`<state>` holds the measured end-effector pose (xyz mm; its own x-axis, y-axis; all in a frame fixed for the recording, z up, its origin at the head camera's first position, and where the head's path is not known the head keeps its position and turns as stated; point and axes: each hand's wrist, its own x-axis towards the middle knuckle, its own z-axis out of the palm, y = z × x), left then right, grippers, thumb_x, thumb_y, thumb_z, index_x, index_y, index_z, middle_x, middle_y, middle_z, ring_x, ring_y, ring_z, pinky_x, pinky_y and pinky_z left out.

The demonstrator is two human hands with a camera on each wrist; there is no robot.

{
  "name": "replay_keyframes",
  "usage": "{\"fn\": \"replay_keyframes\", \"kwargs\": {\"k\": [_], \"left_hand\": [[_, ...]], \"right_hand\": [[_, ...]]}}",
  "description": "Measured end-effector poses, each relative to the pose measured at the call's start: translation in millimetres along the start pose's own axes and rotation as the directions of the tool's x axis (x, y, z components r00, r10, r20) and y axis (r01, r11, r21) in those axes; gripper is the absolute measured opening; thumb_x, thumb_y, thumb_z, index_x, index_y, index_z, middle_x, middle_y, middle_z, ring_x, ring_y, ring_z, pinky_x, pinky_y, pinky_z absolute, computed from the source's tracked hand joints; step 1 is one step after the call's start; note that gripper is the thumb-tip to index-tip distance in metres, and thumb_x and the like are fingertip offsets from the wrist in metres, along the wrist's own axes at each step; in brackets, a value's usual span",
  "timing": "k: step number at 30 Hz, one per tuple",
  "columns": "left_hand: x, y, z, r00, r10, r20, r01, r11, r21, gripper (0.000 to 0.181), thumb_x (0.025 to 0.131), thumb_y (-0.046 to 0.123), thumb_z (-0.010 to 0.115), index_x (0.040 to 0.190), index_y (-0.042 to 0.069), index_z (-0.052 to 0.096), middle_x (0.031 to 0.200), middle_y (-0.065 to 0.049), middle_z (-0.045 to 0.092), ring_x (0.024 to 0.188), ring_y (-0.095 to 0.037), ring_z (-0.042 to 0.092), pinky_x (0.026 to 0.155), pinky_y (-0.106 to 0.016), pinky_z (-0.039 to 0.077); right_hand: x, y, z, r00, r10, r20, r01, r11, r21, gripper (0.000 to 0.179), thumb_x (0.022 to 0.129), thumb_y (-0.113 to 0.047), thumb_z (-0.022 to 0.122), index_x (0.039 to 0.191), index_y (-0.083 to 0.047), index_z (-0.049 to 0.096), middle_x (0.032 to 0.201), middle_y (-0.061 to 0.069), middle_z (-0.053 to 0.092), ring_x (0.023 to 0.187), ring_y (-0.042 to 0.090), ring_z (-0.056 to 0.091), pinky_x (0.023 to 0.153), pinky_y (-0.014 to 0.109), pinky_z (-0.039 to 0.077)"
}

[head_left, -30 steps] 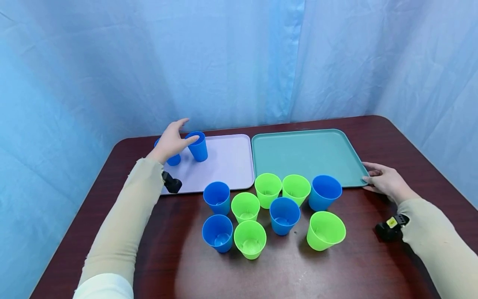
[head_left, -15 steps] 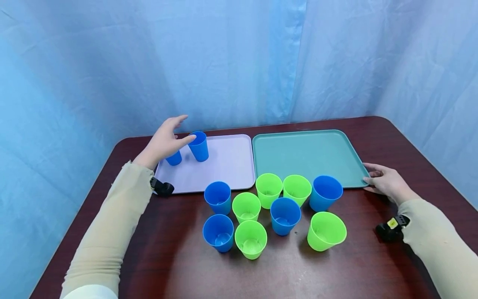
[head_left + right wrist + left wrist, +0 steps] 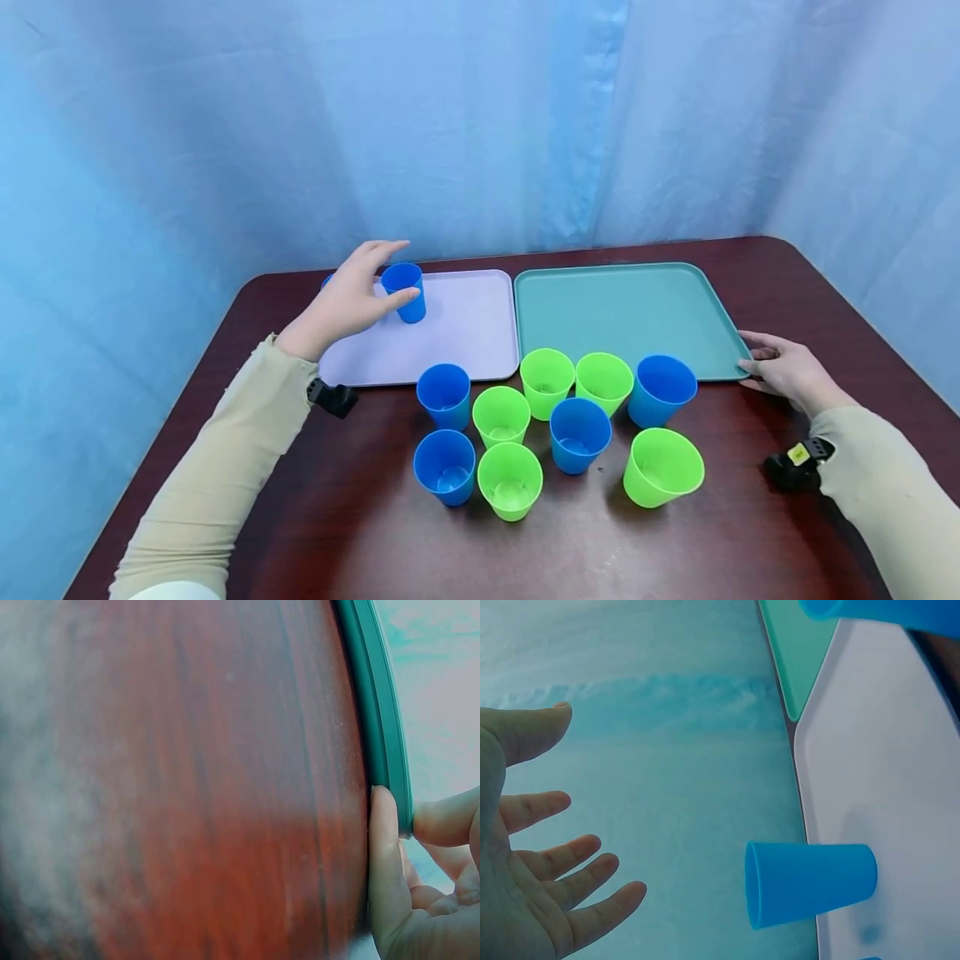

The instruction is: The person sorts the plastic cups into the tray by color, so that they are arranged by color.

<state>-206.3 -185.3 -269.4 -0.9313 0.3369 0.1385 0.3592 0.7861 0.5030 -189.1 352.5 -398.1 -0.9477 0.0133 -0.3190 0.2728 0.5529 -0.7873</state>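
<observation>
My left hand (image 3: 348,296) hovers over the left part of the lavender tray (image 3: 465,329), thumb and fingers spread and holding nothing. In the head view it overlaps an upright blue cup (image 3: 403,278); the left wrist view puts a gap between the fingers (image 3: 622,900) and that cup (image 3: 810,879). Another blue cup (image 3: 327,280) on this tray is mostly hidden behind the hand. At the near right corner of the green tray (image 3: 630,321), my right hand (image 3: 787,372) pinches the rim. Thumb and finger lie on either side of the tray edge (image 3: 382,712) in the right wrist view.
In front of the trays, several cups stand upright on the dark wooden table (image 3: 360,492), among them a blue cup (image 3: 444,467), a lime green cup (image 3: 510,482) and another lime green cup (image 3: 663,468) at right. A pale blue curtain (image 3: 480,125) hangs behind the table.
My left hand drew back to the left, then came slightly right again, its fingers still spread. My right hand stays at the green tray's corner. The head view has shifted slightly.
</observation>
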Motion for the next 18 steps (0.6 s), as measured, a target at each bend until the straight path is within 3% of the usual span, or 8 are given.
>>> {"fn": "replay_keyframes", "kwargs": {"k": [18], "left_hand": [[-26.9, 20.2, 16.0, 0.989, 0.095, 0.115, -0.100, 0.994, 0.040, 0.066, 0.087, 0.029, 0.068, 0.143, 0.007, 0.041, 0.145, -0.017, 0.039, 0.132, -0.034, 0.041, 0.098, -0.049, 0.045]], "right_hand": [[1.3, -2, 1, 1.000, 0.013, -0.018, -0.013, 1.000, 0.008, 0.061, 0.098, -0.007, 0.047, 0.149, 0.001, 0.015, 0.128, 0.035, 0.031, 0.072, -0.007, 0.056, 0.070, 0.024, 0.057]]}}
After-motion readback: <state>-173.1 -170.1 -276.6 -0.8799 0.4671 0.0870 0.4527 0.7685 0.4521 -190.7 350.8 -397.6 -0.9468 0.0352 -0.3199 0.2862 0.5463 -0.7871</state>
